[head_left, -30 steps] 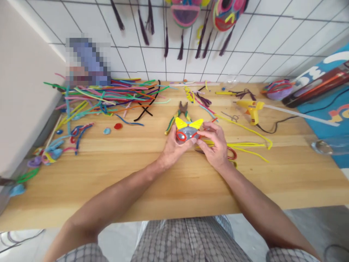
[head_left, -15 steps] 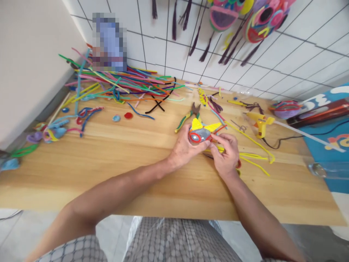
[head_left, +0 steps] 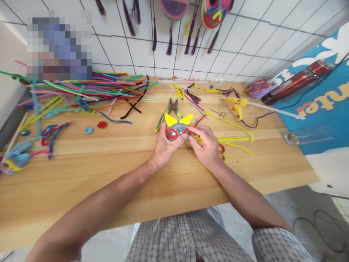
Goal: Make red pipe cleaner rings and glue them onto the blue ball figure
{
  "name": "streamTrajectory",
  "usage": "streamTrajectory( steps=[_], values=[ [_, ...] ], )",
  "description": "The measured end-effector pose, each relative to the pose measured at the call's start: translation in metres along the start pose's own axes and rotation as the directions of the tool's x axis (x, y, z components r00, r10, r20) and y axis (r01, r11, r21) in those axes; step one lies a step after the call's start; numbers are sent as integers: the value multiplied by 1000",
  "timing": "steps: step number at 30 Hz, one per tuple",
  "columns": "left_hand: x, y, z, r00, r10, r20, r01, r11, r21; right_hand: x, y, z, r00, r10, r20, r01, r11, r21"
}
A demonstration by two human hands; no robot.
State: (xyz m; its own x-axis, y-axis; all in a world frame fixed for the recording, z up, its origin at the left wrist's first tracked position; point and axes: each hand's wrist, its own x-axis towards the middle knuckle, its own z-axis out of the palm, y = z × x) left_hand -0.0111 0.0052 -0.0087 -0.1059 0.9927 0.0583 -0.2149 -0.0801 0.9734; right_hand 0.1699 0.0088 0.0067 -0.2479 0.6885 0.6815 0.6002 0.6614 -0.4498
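A small grey pipe-cleaner mask [head_left: 177, 128] with yellow ears and red-ringed eyes is held just above the wooden table [head_left: 114, 171]. My left hand [head_left: 163, 147] is closed round its left side and underside. My right hand [head_left: 205, 145] pinches its right edge, where a red pipe cleaner [head_left: 198, 121] sticks out to the right. Pliers [head_left: 171, 108] with green-yellow handles lie just behind the mask.
A heap of coloured pipe cleaners [head_left: 81, 94] covers the back left. A yellow glue gun [head_left: 236, 106] with its cord lies at the back right, yellow pipe cleaners [head_left: 234, 140] beside my right hand. Finished masks [head_left: 212, 12] hang on the tiled wall. A clear tube [head_left: 308, 135] lies at the right edge.
The view has swung about while both hands stayed on the mask. The mask has turned back to face me squarely, and my right fingers keep working at its right edge.
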Motion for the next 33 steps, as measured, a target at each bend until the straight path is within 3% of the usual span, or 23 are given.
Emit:
streamTrajectory(
  steps=[5,11,20,26,33],
  values=[
    [0,1,-1,999,-10,34,10,1000,-8,0,-1,-1,1000,-16,-1,16,1000,-18],
    [-1,5,-3,997,12,77,-10,999,-34,2,-7,-3,991,-123,-60,117,989,-95],
    [-20,22,-6,960,188,207,-175,981,-80,3,-38,-23,949,-282,-142,250,946,-204],
    [-25,24,-10,951,253,175,-258,966,6,5,-44,-28,938,-298,-177,268,948,-173],
    [-21,18,-11,963,231,142,-240,969,54,0,-39,-24,947,-274,-167,252,958,-140]
  ],
)
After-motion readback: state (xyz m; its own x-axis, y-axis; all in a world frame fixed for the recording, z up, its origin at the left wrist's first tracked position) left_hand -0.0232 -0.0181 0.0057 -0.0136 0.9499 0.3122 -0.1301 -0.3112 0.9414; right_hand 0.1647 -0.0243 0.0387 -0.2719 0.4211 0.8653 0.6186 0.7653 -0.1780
